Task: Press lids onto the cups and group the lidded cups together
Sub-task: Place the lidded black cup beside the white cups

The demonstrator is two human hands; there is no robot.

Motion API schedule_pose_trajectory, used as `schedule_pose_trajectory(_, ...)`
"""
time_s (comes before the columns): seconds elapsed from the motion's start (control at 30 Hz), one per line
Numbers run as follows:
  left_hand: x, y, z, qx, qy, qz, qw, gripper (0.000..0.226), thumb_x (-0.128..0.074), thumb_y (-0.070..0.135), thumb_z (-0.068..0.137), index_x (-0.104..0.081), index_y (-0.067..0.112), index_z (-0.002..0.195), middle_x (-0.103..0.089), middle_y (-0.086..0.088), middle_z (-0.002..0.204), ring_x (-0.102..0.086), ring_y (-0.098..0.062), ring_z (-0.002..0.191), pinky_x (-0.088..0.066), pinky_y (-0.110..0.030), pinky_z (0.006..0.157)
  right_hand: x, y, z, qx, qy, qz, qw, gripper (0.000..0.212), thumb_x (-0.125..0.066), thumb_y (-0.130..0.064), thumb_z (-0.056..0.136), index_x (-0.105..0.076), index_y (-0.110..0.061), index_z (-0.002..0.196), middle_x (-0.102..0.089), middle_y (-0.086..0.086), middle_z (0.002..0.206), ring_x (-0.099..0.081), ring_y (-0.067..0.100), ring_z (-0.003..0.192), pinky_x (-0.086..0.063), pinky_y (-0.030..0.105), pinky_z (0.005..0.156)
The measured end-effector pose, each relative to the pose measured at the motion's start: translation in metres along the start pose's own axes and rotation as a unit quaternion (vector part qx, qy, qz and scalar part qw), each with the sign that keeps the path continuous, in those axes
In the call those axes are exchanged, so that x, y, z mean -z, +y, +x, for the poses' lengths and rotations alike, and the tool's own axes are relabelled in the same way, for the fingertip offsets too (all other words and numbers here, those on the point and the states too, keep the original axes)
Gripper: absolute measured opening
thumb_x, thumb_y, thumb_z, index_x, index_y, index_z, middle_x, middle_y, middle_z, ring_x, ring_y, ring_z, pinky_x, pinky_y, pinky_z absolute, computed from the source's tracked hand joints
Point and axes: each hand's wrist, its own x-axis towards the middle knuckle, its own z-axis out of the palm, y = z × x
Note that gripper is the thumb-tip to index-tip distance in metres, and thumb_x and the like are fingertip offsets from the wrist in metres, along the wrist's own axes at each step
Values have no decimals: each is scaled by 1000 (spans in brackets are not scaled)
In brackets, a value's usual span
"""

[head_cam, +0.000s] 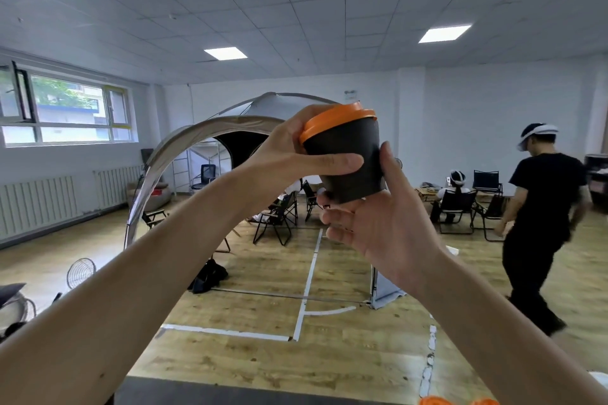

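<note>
facing out over a wide room rather than down at the work. biggest and farthest back, a grey tent (279, 107) with a tan arch, filling the middle of the view behind the hands. to the right, a person in black (543, 207) mid-stride on the wooden floor, well apart from the hands and no hindrance. around the tent, folding chairs (276, 217); along the left wall, a radiator (39, 200); low on the left, a round fan (81, 272). at the bottom edge, only a dark strip of table (230, 394), so no telling the whereabouts of other cups.

nearer in, gripping the cup (348, 168) with both hands, up in the air well above that table. left hand (289, 154) wrapped round the upper part, thumb laid across the black wall, fingers hidden behind the rim. right hand (378, 227) cradling the base from below, thumb up the right side, fingers curled under. cup tilted, top leaning left.

smaller still, the orange lid (335, 120) sitting on the cup's rim, skirt down over the near edge; far side hidden, so cannot tell whether snapped on all round. judged to be the pressing step, near its end for this cup. next, probably: squeeze round the rim to check, look down, lower the cup upright onto the table beside any lidded ones. main risk: setting down blind with the gaze up. smallest, spare lids (437, 400), orange, just peeking in at the bottom right edge, hinting at more cups to cap.
</note>
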Motion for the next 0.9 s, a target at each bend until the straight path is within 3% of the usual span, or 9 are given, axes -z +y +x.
schedule_pose_trajectory(0.23,-5,-6,-5,27,2,-51,998,81,-84,26,75,-49,5,144,-64,-17,135,-64,-28,125,-52,-43,106,0,9,6,-24,-31,71,997,82,-19,-73,95,-68,-9,102,-65,10,82,-61,19,68,-42,34,73)
schedule_pose_trajectory(0.37,-14,-16,-19,68,9,-64,996,51,-77,23,86,-60,2,129,-72,-16,123,-69,-29,117,-54,-47,105,4,24,6,-52,-4,75,996,79,-17,-69,100,-65,-6,108,-66,7,77,-61,18,67,-46,31,68)
schedule_pose_trajectory(0.47,-19,-42,-44,104,38,-65,992,47,-82,28,81,-66,7,120,-76,-10,114,-72,-26,112,-57,-44,102,12,51,-2,-75,50,-13,996,74,-18,-63,103,-68,-8,112,-75,10,86,-69,19,69,-51,30,67)
schedule_pose_trajectory(0.57,-20,-86,-85,137,93,-64,984,68,-90,33,69,-63,15,128,-75,-8,119,-71,-22,114,-57,-41,101,30,106,-19,-58,109,-144,982,74,-23,-67,99,-68,-10,115,-77,9,97,-72,22,81,-54,30,70)
schedule_pose_trajectory(0.7,-33,-164,-176,199,173,-2,965,87,-100,28,55,-52,33,128,-65,9,123,-64,2,109,-55,-24,91,68,201,-71,-76,135,-306,939,59,-45,-78,84,-54,-33,122,-67,-6,125,-64,-1,104,-47,19,82)
schedule_pose_trajectory(0.77,-46,-206,-231,246,199,30,948,97,-104,32,48,-50,34,128,-63,11,124,-63,5,109,-54,-21,89,87,251,-108,-117,127,-360,917,87,-60,-87,69,-41,-35,136,-51,-15,140,-51,-6,124,-45,19,94)
schedule_pose_trajectory(0.83,-59,-240,-283,300,203,74,929,100,-98,46,43,-47,37,129,-62,10,126,-61,4,113,-50,-18,94,103,295,-142,-139,120,-409,894,116,-75,-85,54,-30,-33,147,-41,-15,150,-40,-1,138,-38,25,111)
schedule_pose_trajectory(0.9,-74,-266,-326,344,212,98,910,100,-95,51,42,-46,37,127,-62,13,124,-61,7,111,-46,-11,91,113,328,-164,-166,118,-412,888,131,-83,-81,44,-22,-34,150,-37,-18,151,-36,-2,140,-29,16,114)
